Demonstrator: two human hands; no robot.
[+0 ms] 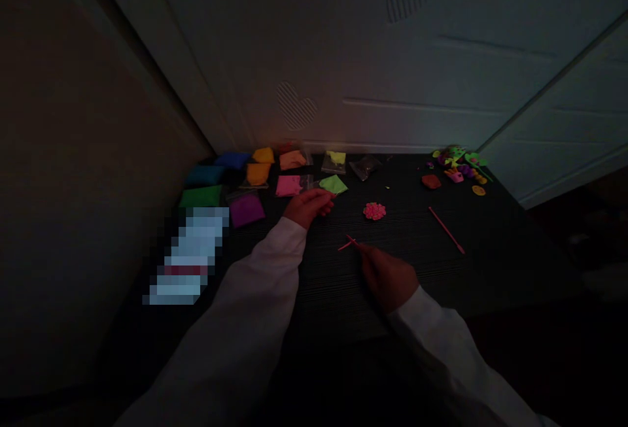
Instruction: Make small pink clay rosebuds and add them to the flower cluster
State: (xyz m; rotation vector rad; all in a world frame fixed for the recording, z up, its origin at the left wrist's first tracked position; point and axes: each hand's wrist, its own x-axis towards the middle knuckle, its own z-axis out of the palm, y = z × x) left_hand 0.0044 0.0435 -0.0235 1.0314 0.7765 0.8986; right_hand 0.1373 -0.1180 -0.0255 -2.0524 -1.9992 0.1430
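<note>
My right hand (390, 276) is closed round a thin pink modelling tool (354, 241), its tip pointing forward and left. Under that tip lies a thin pink strip (345, 245) on the dark table. My left hand (309, 207) is closed in a pinch just in front of the light green clay packet (333, 184). A speck of pink shows at its fingertips, too small and dark to name. Between and beyond both hands sits a round, bumpy pink clay piece (375, 210). A second pink stick tool (446, 231) lies to the right.
Several coloured clay packets line the back left, including a purple one (246, 209) and a green one (201, 196). A blurred-out bright rectangle (196, 257) is at left. Brown-red clay (432, 182) and small colourful figures (458, 164) stand back right, by a white panel (392, 126).
</note>
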